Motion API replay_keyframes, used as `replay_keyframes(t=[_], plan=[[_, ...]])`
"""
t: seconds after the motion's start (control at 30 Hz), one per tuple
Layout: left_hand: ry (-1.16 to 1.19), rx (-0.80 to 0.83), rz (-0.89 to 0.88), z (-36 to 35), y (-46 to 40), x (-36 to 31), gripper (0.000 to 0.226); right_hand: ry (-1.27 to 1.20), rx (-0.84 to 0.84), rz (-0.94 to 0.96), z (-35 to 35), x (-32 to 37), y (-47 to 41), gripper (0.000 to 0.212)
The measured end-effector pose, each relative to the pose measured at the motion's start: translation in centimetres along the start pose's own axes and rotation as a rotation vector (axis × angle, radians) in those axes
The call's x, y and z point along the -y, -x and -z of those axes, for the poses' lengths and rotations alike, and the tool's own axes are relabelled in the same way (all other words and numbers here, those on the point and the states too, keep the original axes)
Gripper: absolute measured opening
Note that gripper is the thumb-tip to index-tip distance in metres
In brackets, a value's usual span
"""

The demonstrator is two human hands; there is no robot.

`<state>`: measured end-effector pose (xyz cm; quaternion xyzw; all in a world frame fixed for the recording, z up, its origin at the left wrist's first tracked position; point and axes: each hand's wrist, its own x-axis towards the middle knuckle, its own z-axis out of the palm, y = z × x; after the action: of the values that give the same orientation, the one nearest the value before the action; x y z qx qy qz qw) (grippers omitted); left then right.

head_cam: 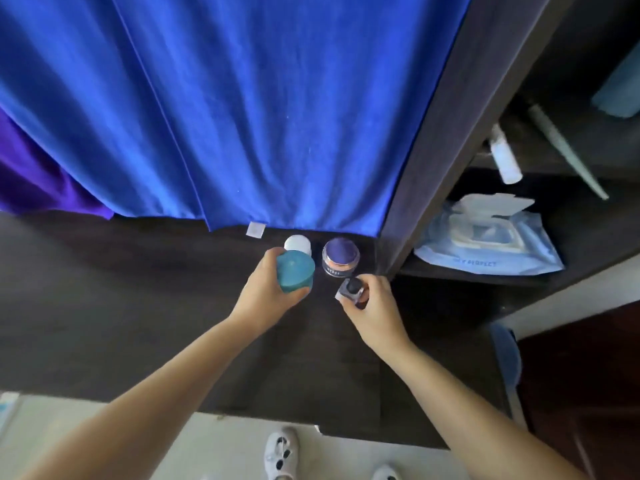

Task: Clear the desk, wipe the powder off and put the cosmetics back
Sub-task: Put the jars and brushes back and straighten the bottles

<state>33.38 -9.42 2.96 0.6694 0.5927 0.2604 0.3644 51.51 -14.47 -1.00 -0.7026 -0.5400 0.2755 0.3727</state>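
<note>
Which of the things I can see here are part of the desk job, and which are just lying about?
Part of the job:
teal-lidded jar in the left hand
small black-capped bottle in the right hand
purple-lidded jar and white-lidded jar at the back of the desk

Just lying about:
blue cloth hanging behind
wet-wipes pack, white tube on the side shelves

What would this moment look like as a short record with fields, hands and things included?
setting: dark desk with a blue cloth hanging behind it
left hand: holds a teal jar
right hand: holds a small bottle with a black cap
standing on desk: white-lidded jar and purple-lidded jar, side by side near the cloth
shelf on right: wipes pack, lid flap open
powder: none that I can make out on the desk
</note>
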Motion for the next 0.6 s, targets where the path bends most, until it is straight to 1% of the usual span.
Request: replay_keyframes(t=[0.13, 0.3, 0.37, 0.43, 0.5, 0.53, 0.6], plan=[[-0.022, 0.051, -0.025, -2.5, -1.4, 3.5, 0.07, 0.137, -0.051, -0.057, -3.6, -1.7, -1.1, 0.032], [-0.058, 0.106, -0.069, -3.6, -1.8, 4.9, 0.074, 0.265, -0.081, -0.075, -4.7, -2.1, -1.3, 0.036], [-0.068, 0.113, -0.08, -3.6, -1.9, 5.1, 0.076, 0.29, -0.054, -0.106, -4.7, -2.1, -1.4, 0.044], [-0.097, 0.114, -0.093, -3.2, -1.8, 4.7, 0.084, 0.248, -0.024, -0.128, -4.2, -1.6, -1.2, 0.058], [-0.121, 0.069, -0.157, -2.4, -1.8, 3.7, 0.09, 0.204, -0.011, -0.1, -2.8, -0.5, -0.8, 0.064], [-0.117, 0.029, -0.203, -1.9, -1.7, 2.8, 0.088, 0.206, -0.011, -0.067, -1.7, 0.3, -0.5, 0.061], [-0.083, -0.078, -0.327, -0.9, -1.4, 0.2, 0.073, 0.22, -0.024, 0.052, 1.2, 2.3, 0.1, 0.046]])
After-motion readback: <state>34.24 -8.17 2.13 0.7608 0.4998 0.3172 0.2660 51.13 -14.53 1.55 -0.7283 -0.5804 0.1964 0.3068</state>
